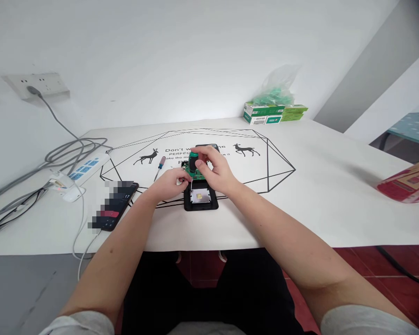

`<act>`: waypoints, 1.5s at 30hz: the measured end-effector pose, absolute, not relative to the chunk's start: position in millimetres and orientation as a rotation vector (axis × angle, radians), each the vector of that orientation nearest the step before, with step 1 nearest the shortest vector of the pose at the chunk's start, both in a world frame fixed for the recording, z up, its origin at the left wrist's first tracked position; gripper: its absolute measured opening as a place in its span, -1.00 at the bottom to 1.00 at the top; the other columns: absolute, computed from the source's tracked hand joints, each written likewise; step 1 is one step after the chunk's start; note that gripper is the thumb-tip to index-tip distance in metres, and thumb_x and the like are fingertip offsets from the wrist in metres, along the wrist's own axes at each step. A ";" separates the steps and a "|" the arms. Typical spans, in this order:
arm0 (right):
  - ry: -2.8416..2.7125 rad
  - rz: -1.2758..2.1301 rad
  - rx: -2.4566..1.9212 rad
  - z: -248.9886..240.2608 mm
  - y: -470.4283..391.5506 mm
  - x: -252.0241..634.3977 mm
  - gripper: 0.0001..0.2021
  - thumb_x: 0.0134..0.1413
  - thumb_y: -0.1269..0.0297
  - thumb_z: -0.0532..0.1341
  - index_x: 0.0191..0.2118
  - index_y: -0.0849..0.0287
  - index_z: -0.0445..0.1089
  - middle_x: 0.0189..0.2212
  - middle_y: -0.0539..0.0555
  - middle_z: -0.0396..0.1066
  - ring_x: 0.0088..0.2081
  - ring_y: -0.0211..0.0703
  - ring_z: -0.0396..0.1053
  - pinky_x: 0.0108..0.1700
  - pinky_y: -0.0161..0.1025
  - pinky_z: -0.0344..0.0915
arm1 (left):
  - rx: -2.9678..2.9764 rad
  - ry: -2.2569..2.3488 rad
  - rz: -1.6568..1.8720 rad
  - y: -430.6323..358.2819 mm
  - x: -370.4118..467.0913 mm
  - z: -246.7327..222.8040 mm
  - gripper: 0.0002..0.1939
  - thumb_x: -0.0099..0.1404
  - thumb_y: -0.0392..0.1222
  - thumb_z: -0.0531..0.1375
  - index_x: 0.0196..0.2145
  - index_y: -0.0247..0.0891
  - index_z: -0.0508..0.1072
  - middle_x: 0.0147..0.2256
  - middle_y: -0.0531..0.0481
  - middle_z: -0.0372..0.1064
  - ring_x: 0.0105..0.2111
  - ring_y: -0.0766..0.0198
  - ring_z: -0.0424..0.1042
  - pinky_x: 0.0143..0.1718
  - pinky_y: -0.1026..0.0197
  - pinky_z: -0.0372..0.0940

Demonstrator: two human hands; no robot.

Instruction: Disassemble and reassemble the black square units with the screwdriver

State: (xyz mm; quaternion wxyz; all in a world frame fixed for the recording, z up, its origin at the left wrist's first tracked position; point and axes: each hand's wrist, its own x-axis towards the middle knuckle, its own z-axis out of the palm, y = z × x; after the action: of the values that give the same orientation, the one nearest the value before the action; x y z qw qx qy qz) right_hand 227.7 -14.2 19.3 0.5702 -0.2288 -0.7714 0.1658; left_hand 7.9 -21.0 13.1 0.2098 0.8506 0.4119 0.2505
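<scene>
A green-and-black screwdriver (pixel 193 162) is held upright in my right hand (pixel 214 168), its thin shaft pointing down at the near edge of a green circuit board (pixel 198 174). My left hand (pixel 171 184) has its fingers pinched together close to the shaft and the board's left side; what they grip is too small to make out. Just below the board lies a black open casing (pixel 214 204) with a silver plate (pixel 200 196) inside. Behind my right hand, a dark object (pixel 212 146) is partly hidden. Left of the board rests a second screwdriver (pixel 161 163).
On the left are a phone (pixel 120 204), a white power strip (pixel 91 168) and grey cables (pixel 64 148). Green boxes (pixel 265 110) with a plastic bag (pixel 279 88) stand against the wall. A red package (pixel 407 184) sits at the right edge.
</scene>
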 end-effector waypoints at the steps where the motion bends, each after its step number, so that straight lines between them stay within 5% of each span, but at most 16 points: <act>1: -1.802 0.397 -0.562 19.5 -13.7 228.0 -0.71 0.50 0.02 0.17 0.16 -0.04 0.44 -0.20 0.07 0.44 -0.19 -0.05 0.41 -0.09 0.01 0.49 | 2.381 1.163 0.713 -19.8 7.3 12.5 -0.78 0.37 -0.27 0.15 -0.20 -0.19 0.62 -0.18 -0.06 0.59 -0.16 0.11 0.54 -0.01 0.07 0.46; 9: -1.671 0.645 -0.632 16.2 -10.0 224.9 -0.66 0.32 0.04 0.36 0.00 -0.02 0.22 0.09 0.14 0.53 -0.10 -0.10 0.49 -0.05 -0.01 0.50 | 2.463 1.622 0.669 -1.2 -2.6 -5.1 -0.69 0.43 -0.34 0.13 0.04 -0.25 0.57 0.01 -0.19 0.53 0.12 -0.03 0.48 0.33 -0.16 0.34; 14: -1.661 0.603 -0.644 15.3 -11.9 224.4 -0.61 0.26 0.00 0.42 -0.01 -0.01 0.25 0.03 0.12 0.60 -0.15 -0.09 0.49 -0.02 0.02 0.49 | 2.373 1.977 0.459 -0.1 -0.6 -8.0 -0.56 0.44 -0.35 0.14 0.23 -0.25 0.50 0.24 -0.34 0.45 0.35 -0.30 0.30 0.28 -0.29 0.33; 27: -1.817 0.353 -0.571 22.6 -12.2 230.3 -0.59 0.45 -0.11 0.23 0.21 -0.04 0.53 -0.10 0.13 0.50 -0.12 -0.03 0.43 -0.04 0.03 0.51 | 2.330 2.127 0.283 -2.0 0.9 -8.5 -0.50 0.45 -0.36 0.06 0.27 -0.19 0.47 0.35 -0.36 0.36 0.29 -0.33 0.33 0.21 -0.35 0.31; 35: -1.760 0.363 -0.596 22.2 -7.8 232.5 -0.69 0.53 0.08 0.13 0.15 -0.04 0.57 -0.24 0.08 0.46 -0.18 -0.03 0.42 -0.02 0.06 0.48 | 2.332 2.129 0.240 0.4 -0.3 -11.2 -0.47 0.43 -0.39 0.07 0.27 -0.17 0.49 0.33 -0.34 0.38 0.29 -0.32 0.33 0.19 -0.32 0.33; 39: -1.706 0.410 -0.577 22.0 -8.5 228.5 -0.77 0.40 0.03 0.30 0.03 -0.02 0.52 -0.08 0.12 0.46 -0.18 -0.08 0.44 -0.10 0.01 0.52 | 2.340 2.129 0.256 0.6 -1.4 -12.0 -0.46 0.42 -0.38 0.08 0.29 -0.14 0.48 0.33 -0.34 0.38 0.29 -0.33 0.31 0.18 -0.33 0.32; 45: -1.609 0.751 -0.567 20.1 -13.0 224.7 -0.64 0.24 0.00 0.43 -0.08 -0.01 0.28 0.17 0.15 0.52 -0.06 -0.08 0.61 -0.02 0.00 0.56 | 2.330 2.122 0.283 -0.2 -2.4 -12.9 -0.47 0.41 -0.35 0.11 0.29 -0.11 0.48 0.37 -0.31 0.34 0.33 -0.34 0.27 0.20 -0.32 0.29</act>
State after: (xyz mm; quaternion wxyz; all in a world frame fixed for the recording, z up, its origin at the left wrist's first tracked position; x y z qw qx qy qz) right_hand 224.7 -13.0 20.1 0.5963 -0.2441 -0.6931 0.3234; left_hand -2.4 -0.2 -12.9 -0.0112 0.7363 0.6706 0.0895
